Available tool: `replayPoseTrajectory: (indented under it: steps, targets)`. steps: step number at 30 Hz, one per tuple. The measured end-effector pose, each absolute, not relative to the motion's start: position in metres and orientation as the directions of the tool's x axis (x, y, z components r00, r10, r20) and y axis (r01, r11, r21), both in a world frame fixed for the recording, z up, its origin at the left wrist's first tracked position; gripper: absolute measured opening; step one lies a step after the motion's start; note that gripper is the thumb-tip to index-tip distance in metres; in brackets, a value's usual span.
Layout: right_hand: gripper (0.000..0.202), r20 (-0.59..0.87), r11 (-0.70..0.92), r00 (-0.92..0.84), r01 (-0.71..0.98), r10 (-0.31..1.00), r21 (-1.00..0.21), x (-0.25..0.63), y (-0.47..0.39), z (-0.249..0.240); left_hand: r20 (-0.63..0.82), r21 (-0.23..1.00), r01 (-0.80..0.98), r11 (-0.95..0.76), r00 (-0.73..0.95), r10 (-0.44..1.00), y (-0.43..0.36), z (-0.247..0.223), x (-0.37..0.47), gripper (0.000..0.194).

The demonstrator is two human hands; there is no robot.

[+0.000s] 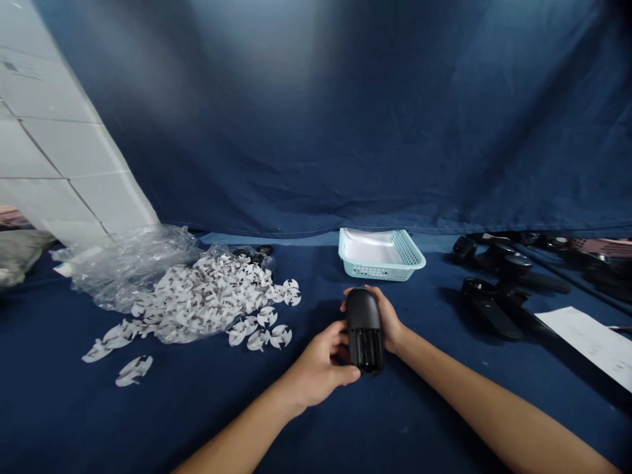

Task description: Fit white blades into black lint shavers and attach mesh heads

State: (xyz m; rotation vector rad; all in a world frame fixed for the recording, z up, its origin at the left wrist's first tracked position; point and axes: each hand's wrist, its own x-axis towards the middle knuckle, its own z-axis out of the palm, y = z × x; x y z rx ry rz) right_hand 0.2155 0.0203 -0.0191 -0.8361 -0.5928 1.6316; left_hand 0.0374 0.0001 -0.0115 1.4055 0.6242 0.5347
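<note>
A black rounded device [363, 313] with an open slotted compartment at its lower end is held between both hands, just right of the middle. My left hand [323, 365] grips its lower left side, with the thumb near the bottom edge. Around the upper right side of the device my right hand [388, 319] is wrapped, its fingers partly hidden behind it. A large pile of white plastic pieces [207, 296] lies to the left on and around clear plastic.
Beyond the hands sits a light blue basket [382, 270] with white paper inside. Several black devices [494, 309] lie at the right, beside a white sheet [592, 342]. Clear plastic bags [133, 263] are at the left. A dark blue curtain [345, 118] hangs behind the cloth-covered table [197, 408].
</note>
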Motion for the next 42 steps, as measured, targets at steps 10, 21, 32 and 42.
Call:
replayPoseTrajectory:
  steps: [10,21,32,42]
  targets:
    - [0.039,-0.179,-0.189,-0.072,-0.547,0.981,-0.815,0.218,0.023,-0.024,-0.149,0.984,0.038,0.175,0.720,0.678,0.002,-0.007,0.036,0.066]
    - [0.037,0.198,0.262,0.340,-0.155,0.919,-0.952,0.200,0.012,-0.016,-0.058,0.993,-0.045,0.106,0.601,0.797,0.015,0.011,0.024,0.062]
    - [0.040,0.531,0.477,0.298,0.236,0.793,-0.846,0.188,-0.013,0.005,0.197,0.980,-0.094,-0.175,0.583,0.788,-0.015,0.024,0.029,0.064]
    - [0.049,0.168,0.187,0.322,-0.028,0.932,-0.982,0.181,-0.002,0.010,-0.131,0.869,-0.297,0.396,0.634,0.762,0.000,0.011,0.027,0.035]
